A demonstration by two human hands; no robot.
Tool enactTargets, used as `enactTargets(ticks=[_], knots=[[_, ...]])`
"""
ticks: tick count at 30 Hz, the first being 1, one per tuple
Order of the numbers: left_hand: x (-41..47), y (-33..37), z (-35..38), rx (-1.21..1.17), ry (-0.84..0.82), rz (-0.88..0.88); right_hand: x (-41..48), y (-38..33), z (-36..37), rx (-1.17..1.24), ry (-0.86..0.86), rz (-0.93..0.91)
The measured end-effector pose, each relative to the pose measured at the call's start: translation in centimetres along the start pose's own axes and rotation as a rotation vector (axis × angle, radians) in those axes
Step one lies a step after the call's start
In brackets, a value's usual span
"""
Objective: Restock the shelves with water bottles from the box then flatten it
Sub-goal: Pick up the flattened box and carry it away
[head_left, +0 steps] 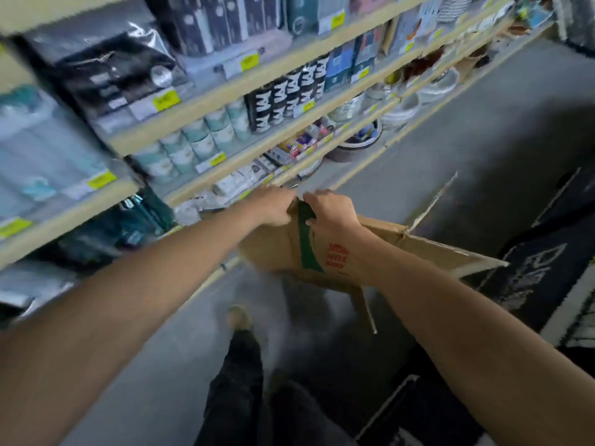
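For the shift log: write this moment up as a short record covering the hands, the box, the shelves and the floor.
left hand: grips the top edge of the cardboard box
right hand: grips the same edge, over the green stripe
cardboard box: held up off the floor, flaps hanging loose, inside not visible
shelves: stocked; teal containers beside black-and-white containers on one tier
floor: grey, with a dark rug at the right
picture: motion-blurred

Head camera looks forward and down, close over both outstretched forearms, tilted.
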State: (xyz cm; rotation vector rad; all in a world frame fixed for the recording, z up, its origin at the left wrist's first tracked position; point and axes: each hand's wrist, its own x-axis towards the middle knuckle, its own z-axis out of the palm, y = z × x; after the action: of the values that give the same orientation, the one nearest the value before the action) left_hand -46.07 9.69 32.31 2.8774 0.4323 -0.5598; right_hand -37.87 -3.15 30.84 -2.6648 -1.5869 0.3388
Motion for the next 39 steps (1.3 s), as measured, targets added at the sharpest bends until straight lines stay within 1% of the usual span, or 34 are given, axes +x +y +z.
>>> enactTargets(ticks=[2, 3, 4, 6, 8, 11, 12, 13, 15, 17, 18, 19, 21, 22, 23, 24, 25, 27, 30, 32, 35, 36, 38, 39], knots=[[-4.1, -1.2, 1.7, -0.112, -0.075, -0.038, -1.6, -3.7, 0.7, 0.005, -0.033, -0.124], [-6.8, -2.1, 2.8, -0.162, -0.076, -0.083, -2.5, -6.1, 1.0, 0.006, -0.051, -0.213], [-7.7, -2.4, 3.4, -0.155, -0.082, -0.091, -3.1, -7.1, 1.4, 0.026, -0.062, -0.245], [-13.1, -4.0, 5.3, -0.191, -0.053, -0.203, -4.0, -11.5, 1.9, 0.018, -0.107, -0.371], [-16.9, -5.2, 6.4, -0.206, -0.01, -0.253, -4.0, -14.4, 2.2, 0.03, -0.162, -0.423], [-25.0, -7.4, 7.8, -0.272, 0.029, -0.378, -3.9, -20.7, 2.6, -0.012, -0.279, -0.631], [-27.5, -8.2, 8.5, -0.311, 0.042, -0.43, -4.0, -22.6, 2.7, -0.063, -0.309, -0.696], [-31.3, -9.2, 9.5, -0.361, 0.055, -0.525, -4.3, -25.5, 3.0, -0.121, -0.338, -0.773], [-35.5, -10.7, 11.3, -0.519, 0.09, -0.703, -4.0, -28.5, 3.2, -0.231, -0.405, -0.808], [-40.6, -12.2, 13.4, -0.583, 0.094, -0.873, -4.5, -33.2, 3.9, -0.342, -0.443, -0.889], [-43.1, -12.6, 14.5, -0.567, 0.122, -0.903, -5.0, -35.8, 4.1, -0.366, -0.45, -0.941], [-45.6, -12.7, 15.3, -0.553, 0.135, -0.943, -5.7, -38.5, 4.3, -0.376, -0.447, -0.996], [-51.6, -12.7, 16.8, -0.443, 0.175, -1.025, -8.1, -45.0, 5.0, -0.405, -0.398, -1.146], [-53.2, -12.7, 17.0, -0.403, 0.193, -1.053, -8.8, -46.8, 5.0, -0.419, -0.379, -1.189], [-54.7, -12.6, 16.9, -0.339, 0.132, -1.054, -9.7, -48.5, 5.2, -0.432, -0.364, -1.223], [-58.1, -12.7, 17.7, -0.288, 0.065, -1.077, -11.5, -52.1, 5.9, -0.455, -0.335, -1.31], [-59.1, -12.9, 17.9, -0.276, -0.002, -1.092, -12.6, -53.6, 6.3, -0.468, -0.311, -1.349], [-63.4, -13.1, 20.2, -0.358, -0.077, -1.175, -16.8, -58.9, 7.4, -0.499, -0.275, -1.482], [-68.7, -13.1, 23.3, -0.424, -0.125, -1.266, -22.6, -65.3, 8.4, -0.554, -0.24, -1.645], [-72.5, -13.2, 25.8, -0.456, -0.123, -1.338, -25.7, -69.3, 9.1, -0.579, -0.219, -1.691], [-78.2, -13.4, 28.6, -0.513, -0.003, -1.427, -29.2, -74.3, 9.8, -0.589, -0.217, -1.723], [-80.3, -13.8, 29.4, -0.495, 0.044, -1.447, -30.3, -76.4, 10.2, -0.582, -0.219, -1.733], [-83.1, -14.3, 30.2, -0.453, 0.076, -1.474, -31.7, -79.1, 10.4, -0.547, -0.213, -1.754], [-85.7, -14.4, 31.1, -0.443, 0.099, -1.496, -33.3, -81.5, 10.8, -0.549, -0.201, -1.789]])
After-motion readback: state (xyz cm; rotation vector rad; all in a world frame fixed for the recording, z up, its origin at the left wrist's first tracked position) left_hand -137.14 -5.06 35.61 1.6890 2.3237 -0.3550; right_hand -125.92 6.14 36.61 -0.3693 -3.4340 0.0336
